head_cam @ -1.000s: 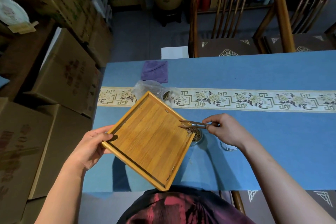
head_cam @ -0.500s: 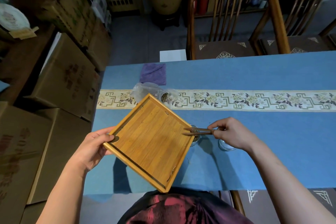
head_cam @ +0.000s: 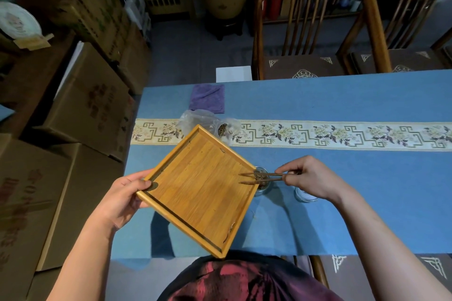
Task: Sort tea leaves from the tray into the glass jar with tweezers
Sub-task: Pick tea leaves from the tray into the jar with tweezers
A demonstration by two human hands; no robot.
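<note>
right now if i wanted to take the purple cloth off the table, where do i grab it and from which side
Pinch the purple cloth at its near right corner, coming from above on the right. It lies flat and folded on the blue tablecloth, so only an edge or corner gives the fingers anything to lift. The plastic bag crowds its near left edge, so that side looks less free.

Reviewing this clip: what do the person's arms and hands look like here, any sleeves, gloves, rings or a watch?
Both forearms are bare up to the picture's edge; no sleeves show. The left hand and right hand wear no gloves, and no ring, watch or bracelet is visible on the fingers or wrists that show. At the bottom edge the person's top is dark with a red-pink blotchy pattern.
</note>
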